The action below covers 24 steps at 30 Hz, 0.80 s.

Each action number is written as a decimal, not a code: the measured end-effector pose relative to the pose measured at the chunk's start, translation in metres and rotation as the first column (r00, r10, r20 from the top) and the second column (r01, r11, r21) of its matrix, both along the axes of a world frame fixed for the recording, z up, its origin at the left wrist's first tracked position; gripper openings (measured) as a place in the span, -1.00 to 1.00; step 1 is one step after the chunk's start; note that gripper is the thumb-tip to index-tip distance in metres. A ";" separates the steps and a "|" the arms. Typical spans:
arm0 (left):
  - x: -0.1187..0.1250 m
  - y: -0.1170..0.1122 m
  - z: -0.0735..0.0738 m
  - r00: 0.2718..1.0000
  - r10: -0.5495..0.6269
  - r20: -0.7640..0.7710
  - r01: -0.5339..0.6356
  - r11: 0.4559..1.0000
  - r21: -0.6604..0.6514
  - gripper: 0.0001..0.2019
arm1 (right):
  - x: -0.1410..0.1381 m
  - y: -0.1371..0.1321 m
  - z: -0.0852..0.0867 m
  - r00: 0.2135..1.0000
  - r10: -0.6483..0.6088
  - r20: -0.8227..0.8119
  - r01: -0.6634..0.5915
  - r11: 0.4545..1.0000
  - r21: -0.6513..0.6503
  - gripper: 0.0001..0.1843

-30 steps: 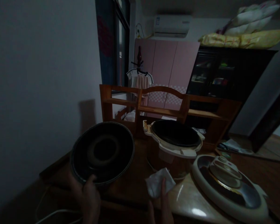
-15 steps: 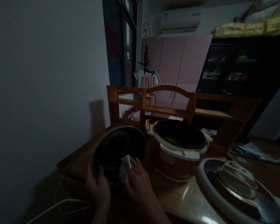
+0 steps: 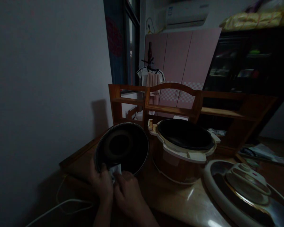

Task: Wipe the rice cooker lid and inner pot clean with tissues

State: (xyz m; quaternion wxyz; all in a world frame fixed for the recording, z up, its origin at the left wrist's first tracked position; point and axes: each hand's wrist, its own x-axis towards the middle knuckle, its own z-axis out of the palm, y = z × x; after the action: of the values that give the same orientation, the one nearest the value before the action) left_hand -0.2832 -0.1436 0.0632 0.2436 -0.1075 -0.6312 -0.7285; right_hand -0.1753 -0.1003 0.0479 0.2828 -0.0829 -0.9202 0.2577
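Observation:
A dark round inner pot (image 3: pixel 132 142) is tilted so its hollow faces me, at the left of the tabletop. My left hand (image 3: pixel 101 183) grips its near left rim, thumb over the edge. In my right hand (image 3: pixel 129 190) is a crumpled white tissue (image 3: pixel 115 170), pressed at the pot's near rim close beside my left hand. Both hands are closed. Right of the pot stands the brown and white cooker body (image 3: pixel 175 167), its top uncovered and dark inside.
The cooker lid (image 3: pixel 248 189) lies on the wooden table (image 3: pixel 180 205) at the right. A wooden shelf rack (image 3: pixel 172 109) lines the table's back edge. A white wall (image 3: pixel 61 78) rises at the left, and a white cord (image 3: pixel 59 206) hangs below the table's left corner.
My right hand with the tissue has moved left and down, from inside the pot to the near rim beside my left hand. The pot faces me a little more.

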 end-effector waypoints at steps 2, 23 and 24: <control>-0.001 0.000 0.000 1.000 -0.008 0.010 0.008 1.000 0.022 -0.47 | 0.010 0.010 0.003 1.000 0.019 0.013 -0.020 0.996 0.082 -0.77; 0.010 0.017 0.012 0.990 -0.115 -0.082 0.115 0.993 0.001 -0.45 | 0.029 0.039 0.012 0.995 0.089 0.039 -0.091 0.995 0.048 -0.56; 0.009 0.017 0.010 0.992 -0.100 -0.077 0.100 0.995 0.001 -0.46 | 0.028 0.034 0.014 0.991 0.131 0.031 -0.132 0.991 0.023 -0.53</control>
State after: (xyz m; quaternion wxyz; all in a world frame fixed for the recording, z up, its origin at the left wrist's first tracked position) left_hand -0.2742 -0.1268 0.0736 0.2310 -0.1664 -0.6134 -0.7367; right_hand -0.1475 -0.0659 0.0614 0.2526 -0.0224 -0.9309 0.2628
